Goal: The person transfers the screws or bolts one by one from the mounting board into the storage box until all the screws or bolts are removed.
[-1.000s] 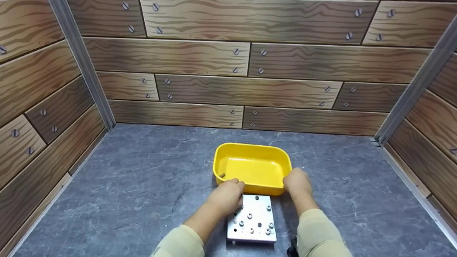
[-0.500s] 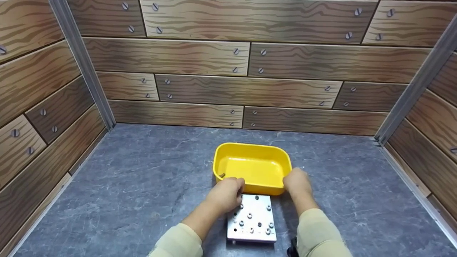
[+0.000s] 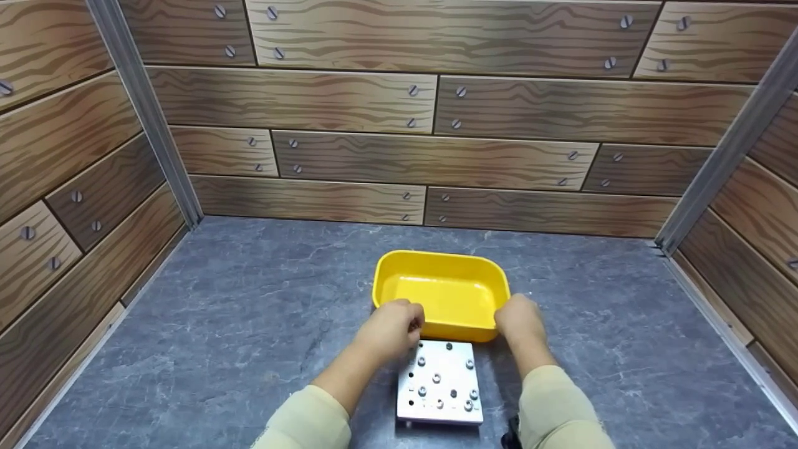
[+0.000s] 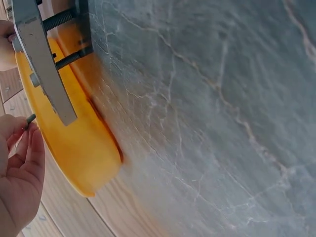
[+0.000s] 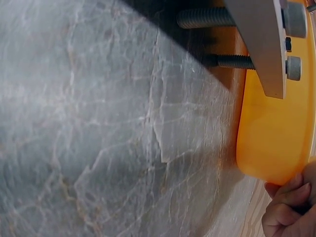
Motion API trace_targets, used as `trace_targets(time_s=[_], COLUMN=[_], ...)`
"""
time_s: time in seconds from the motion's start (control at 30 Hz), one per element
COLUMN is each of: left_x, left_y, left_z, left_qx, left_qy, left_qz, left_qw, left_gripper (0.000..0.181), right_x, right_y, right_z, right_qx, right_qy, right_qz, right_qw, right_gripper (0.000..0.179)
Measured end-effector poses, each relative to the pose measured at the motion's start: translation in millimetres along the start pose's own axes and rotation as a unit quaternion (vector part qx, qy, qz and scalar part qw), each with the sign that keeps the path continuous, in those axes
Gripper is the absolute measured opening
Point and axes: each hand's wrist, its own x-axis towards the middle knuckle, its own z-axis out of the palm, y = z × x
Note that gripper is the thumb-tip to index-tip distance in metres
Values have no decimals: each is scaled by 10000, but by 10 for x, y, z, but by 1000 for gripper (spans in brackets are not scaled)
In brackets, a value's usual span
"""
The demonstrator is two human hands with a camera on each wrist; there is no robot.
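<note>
My left hand is over the front left rim of a yellow plastic bin. Thumb and fingertips pinch a small dark screw, which shows in the left wrist view. With curled fingers, my right hand grips the bin's front right corner; the right wrist view shows those fingers against its wall. In front of the bin stands a silver metal plate bearing several socket-head screws and some bare holes. Below it, threaded bolt ends jut toward the table. The bin's front left inside is hidden by my left hand.
A grey marbled tabletop lies beneath everything. Wood-patterned panels enclose it at the back and both sides, with metal corner posts between them. A small black object shows beside the right sleeve.
My left hand has risen from the plate's upper left corner toward the bin, moving slightly left. It now covers the small screw seen earlier inside the bin. The right hand stays put.
</note>
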Motion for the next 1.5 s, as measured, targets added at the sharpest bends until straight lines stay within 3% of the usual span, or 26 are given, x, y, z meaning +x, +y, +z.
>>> trace_targets(time_s=[0.37, 0.57, 0.87, 1.1, 1.5], left_x=[102, 158, 228, 214, 208], left_y=[-28, -94, -164, -152, -193], left_z=[-27, -41, 12, 1, -12], left_qx=[-362, -292, 186, 168, 225], left_qy=[394, 622, 532, 365, 381], left_qz=[-203, -298, -431, -548, -361], left_qw=[9984, 9972, 9975, 9977, 9984], left_gripper=[6, 6, 10, 11, 17], right_x=[10, 10, 6, 4, -8], right_y=[0, 12, 19, 9, 12], right_z=[11, 5, 5, 2, -1], right_qx=[57, 60, 59, 106, 115], right_qy=[29, 12, 40, -42, 23], right_qz=[42, 22, 7, 54, 8], right_qw=[10000, 10000, 10000, 9999, 9999], right_gripper=[23, 23, 23, 22, 23])
